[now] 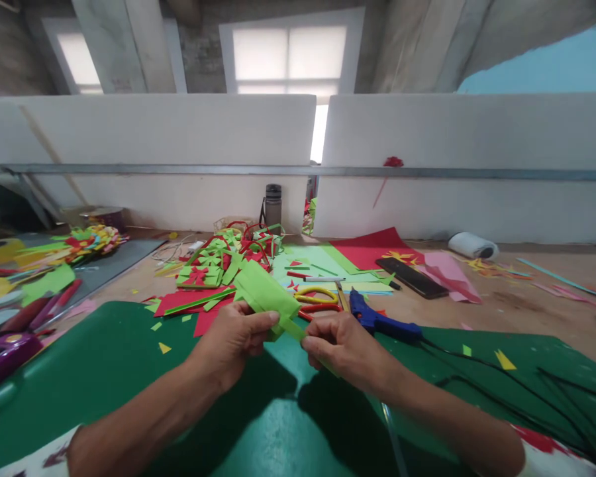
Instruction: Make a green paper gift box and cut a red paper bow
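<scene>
A folded light-green paper piece [265,289] is raised above the green mat, with my left hand [238,338] closed on its lower left side, thumb on top. From its right end runs a narrow green paper strip [292,328], which my right hand [335,344] pinches between thumb and fingers. Just behind my hands lie scissors with yellow and red handles [320,295]. A blue hot glue gun [382,321] rests to the right of my right hand. Whether the strip is fixed to the folded piece cannot be made out.
Green and red paper bags [223,258] are heaped at the back, near a grey bottle [273,207]. Further right are a black phone [412,277], red paper [372,246] and a white roll [473,245]. The glue gun's cord [496,368] crosses the green mat [99,371].
</scene>
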The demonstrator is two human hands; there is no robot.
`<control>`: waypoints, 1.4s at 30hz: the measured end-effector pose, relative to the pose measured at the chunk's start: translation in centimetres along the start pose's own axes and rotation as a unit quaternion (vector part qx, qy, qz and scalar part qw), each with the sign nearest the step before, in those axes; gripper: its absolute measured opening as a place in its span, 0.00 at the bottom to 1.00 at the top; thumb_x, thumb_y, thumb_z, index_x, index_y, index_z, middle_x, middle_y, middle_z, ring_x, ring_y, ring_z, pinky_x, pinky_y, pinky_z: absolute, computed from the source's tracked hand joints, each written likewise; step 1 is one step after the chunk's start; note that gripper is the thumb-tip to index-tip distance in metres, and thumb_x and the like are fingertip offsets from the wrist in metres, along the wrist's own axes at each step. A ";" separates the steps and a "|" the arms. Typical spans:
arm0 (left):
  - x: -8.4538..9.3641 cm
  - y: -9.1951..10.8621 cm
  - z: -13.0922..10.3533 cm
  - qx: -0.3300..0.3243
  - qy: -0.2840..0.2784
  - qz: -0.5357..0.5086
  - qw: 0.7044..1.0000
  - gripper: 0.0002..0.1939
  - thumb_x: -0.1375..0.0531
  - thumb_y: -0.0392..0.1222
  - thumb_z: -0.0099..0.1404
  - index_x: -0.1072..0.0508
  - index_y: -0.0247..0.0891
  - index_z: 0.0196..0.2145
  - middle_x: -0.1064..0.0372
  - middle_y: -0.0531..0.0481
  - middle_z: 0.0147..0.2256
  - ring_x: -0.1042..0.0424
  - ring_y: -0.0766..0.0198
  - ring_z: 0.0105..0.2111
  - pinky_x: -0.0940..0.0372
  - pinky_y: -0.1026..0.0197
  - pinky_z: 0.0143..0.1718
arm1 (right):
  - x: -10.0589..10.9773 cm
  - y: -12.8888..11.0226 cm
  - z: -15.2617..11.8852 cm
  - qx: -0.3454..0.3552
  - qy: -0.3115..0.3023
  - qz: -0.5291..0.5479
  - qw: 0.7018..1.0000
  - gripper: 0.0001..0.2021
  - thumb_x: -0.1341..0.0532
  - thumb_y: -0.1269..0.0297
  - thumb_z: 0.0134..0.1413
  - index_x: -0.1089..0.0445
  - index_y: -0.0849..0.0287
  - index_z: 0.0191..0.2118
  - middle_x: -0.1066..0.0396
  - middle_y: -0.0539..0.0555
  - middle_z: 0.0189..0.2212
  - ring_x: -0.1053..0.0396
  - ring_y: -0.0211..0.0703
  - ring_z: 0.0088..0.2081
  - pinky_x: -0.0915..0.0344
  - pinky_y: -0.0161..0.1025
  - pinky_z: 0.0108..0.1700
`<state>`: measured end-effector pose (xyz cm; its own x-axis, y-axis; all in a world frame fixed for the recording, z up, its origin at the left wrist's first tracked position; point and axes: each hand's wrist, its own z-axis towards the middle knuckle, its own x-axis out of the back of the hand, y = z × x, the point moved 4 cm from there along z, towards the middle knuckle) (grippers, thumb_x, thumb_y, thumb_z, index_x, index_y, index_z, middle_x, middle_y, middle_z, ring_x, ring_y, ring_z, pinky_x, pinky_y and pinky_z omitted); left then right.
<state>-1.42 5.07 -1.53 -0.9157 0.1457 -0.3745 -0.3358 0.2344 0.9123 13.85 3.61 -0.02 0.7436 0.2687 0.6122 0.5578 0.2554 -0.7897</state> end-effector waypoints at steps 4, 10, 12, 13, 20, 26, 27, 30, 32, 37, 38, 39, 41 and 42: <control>0.7 -0.3 0.5 -0.015 0.008 -0.014 1.000 0.13 0.31 0.35 0.43 0.33 0.32 0.21 0.47 0.62 0.12 0.52 0.78 0.12 0.57 0.71 0.15 | -0.3 0.7 0.1 0.008 0.000 -0.032 0.999 0.11 0.46 0.71 0.49 0.36 0.61 0.18 0.34 0.47 0.18 0.39 0.32 0.20 0.45 0.29 0.23; 2.3 0.6 1.8 -0.079 0.086 -0.047 0.992 0.15 0.31 0.32 0.40 0.35 0.32 0.22 0.43 0.60 0.14 0.48 0.78 0.13 0.53 0.72 0.13 | 1.7 1.9 1.3 0.034 0.014 -0.160 0.986 0.09 0.44 0.69 0.50 0.33 0.59 0.21 0.32 0.48 0.20 0.36 0.37 0.24 0.45 0.32 0.25; 2.8 1.3 2.3 -0.091 0.102 -0.063 0.989 0.15 0.31 0.31 0.40 0.35 0.32 0.23 0.40 0.60 0.16 0.46 0.78 0.13 0.53 0.73 0.13 | 2.9 2.5 2.5 0.039 0.053 -0.221 0.973 0.09 0.46 0.68 0.53 0.29 0.59 0.27 0.29 0.52 0.25 0.33 0.41 0.30 0.43 0.34 0.31; 3.0 1.6 2.4 -0.094 0.106 -0.071 0.987 0.16 0.31 0.31 0.40 0.35 0.33 0.24 0.40 0.60 0.16 0.46 0.78 0.13 0.53 0.73 0.13 | 3.3 2.8 3.2 0.039 0.068 -0.249 0.965 0.10 0.47 0.68 0.55 0.28 0.60 0.31 0.27 0.55 0.30 0.32 0.44 0.33 0.43 0.36 0.34; 2.9 2.9 2.1 -0.087 0.115 -0.126 0.982 0.14 0.34 0.27 0.45 0.38 0.34 0.23 0.41 0.60 0.16 0.45 0.78 0.12 0.53 0.74 0.11 | 1.7 6.1 7.3 0.077 -0.013 -0.356 0.931 0.16 0.43 0.75 0.49 0.30 0.57 0.44 0.26 0.58 0.37 0.30 0.49 0.40 0.41 0.36 0.37; 3.0 4.0 1.8 -0.085 0.138 -0.176 0.971 0.12 0.38 0.24 0.52 0.38 0.34 0.23 0.39 0.58 0.17 0.39 0.76 0.13 0.48 0.75 0.11 | 1.7 6.6 8.3 0.082 0.003 -0.361 0.929 0.21 0.42 0.71 0.48 0.34 0.61 0.51 0.28 0.65 0.41 0.31 0.56 0.42 0.39 0.44 0.41; 3.0 4.2 1.7 -0.083 0.143 -0.184 0.969 0.11 0.39 0.24 0.53 0.37 0.33 0.23 0.38 0.57 0.17 0.38 0.76 0.14 0.48 0.75 0.11 | 1.9 6.3 8.2 0.079 0.010 -0.355 0.931 0.22 0.42 0.72 0.46 0.33 0.62 0.50 0.28 0.66 0.41 0.31 0.58 0.43 0.39 0.46 0.42; 3.2 4.9 1.7 -0.088 0.147 -0.208 0.963 0.09 0.40 0.24 0.55 0.35 0.32 0.24 0.37 0.56 0.17 0.36 0.75 0.14 0.47 0.75 0.10 | 2.7 5.2 7.6 0.075 0.030 -0.321 0.944 0.26 0.42 0.76 0.40 0.34 0.64 0.51 0.28 0.66 0.42 0.32 0.59 0.44 0.39 0.49 0.44; 3.3 5.6 1.5 -0.097 0.149 -0.223 0.959 0.08 0.40 0.24 0.56 0.35 0.31 0.24 0.37 0.56 0.17 0.36 0.74 0.14 0.46 0.74 0.10 | 3.3 4.5 6.8 0.073 0.046 -0.279 0.956 0.29 0.44 0.74 0.42 0.39 0.62 0.56 0.29 0.63 0.43 0.31 0.54 0.43 0.37 0.46 0.43; 3.5 7.1 1.3 -0.120 0.171 -0.254 0.944 0.10 0.39 0.25 0.56 0.35 0.32 0.22 0.38 0.57 0.16 0.37 0.75 0.14 0.45 0.74 0.12 | 2.5 3.9 4.3 0.008 0.049 -0.031 0.998 0.25 0.45 0.54 0.54 0.45 0.58 0.55 0.35 0.47 0.21 0.38 0.38 0.18 0.38 0.37 0.23; 3.5 7.4 1.4 -0.122 0.177 -0.258 0.942 0.09 0.40 0.26 0.57 0.35 0.32 0.22 0.38 0.56 0.17 0.36 0.75 0.15 0.44 0.74 0.13 | 1.8 3.9 3.7 -0.020 0.043 0.070 0.996 0.25 0.42 0.51 0.50 0.43 0.57 0.51 0.39 0.44 0.19 0.40 0.36 0.17 0.40 0.36 0.22; 3.4 7.7 1.6 -0.123 0.184 -0.262 0.939 0.07 0.40 0.26 0.57 0.34 0.31 0.24 0.36 0.55 0.19 0.35 0.74 0.17 0.42 0.73 0.15 | 1.1 3.6 3.0 -0.031 0.047 0.139 0.989 0.24 0.40 0.48 0.48 0.41 0.57 0.46 0.42 0.43 0.18 0.42 0.35 0.16 0.42 0.35 0.21; 3.0 8.1 2.1 -0.124 0.189 -0.265 0.937 0.03 0.40 0.31 0.60 0.30 0.30 0.34 0.31 0.49 0.30 0.30 0.69 0.26 0.34 0.67 0.25 | -0.4 2.9 1.7 -0.031 0.038 0.215 0.975 0.22 0.41 0.43 0.47 0.39 0.56 0.39 0.46 0.41 0.16 0.44 0.34 0.16 0.45 0.34 0.20; 2.7 8.4 2.4 -0.126 0.189 -0.266 0.937 0.09 0.42 0.36 0.62 0.31 0.31 0.41 0.31 0.46 0.38 0.29 0.64 0.33 0.32 0.61 0.33 | -0.9 2.4 1.1 -0.021 0.045 0.245 0.968 0.23 0.41 0.41 0.45 0.39 0.56 0.37 0.46 0.42 0.16 0.44 0.34 0.16 0.44 0.35 0.21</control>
<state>-6.18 9.73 4.69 -0.6013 -0.2892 -0.7448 -0.7643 -0.0637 0.6417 14.08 4.98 -2.39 0.9508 0.2660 0.1587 0.1428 0.0783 -0.9866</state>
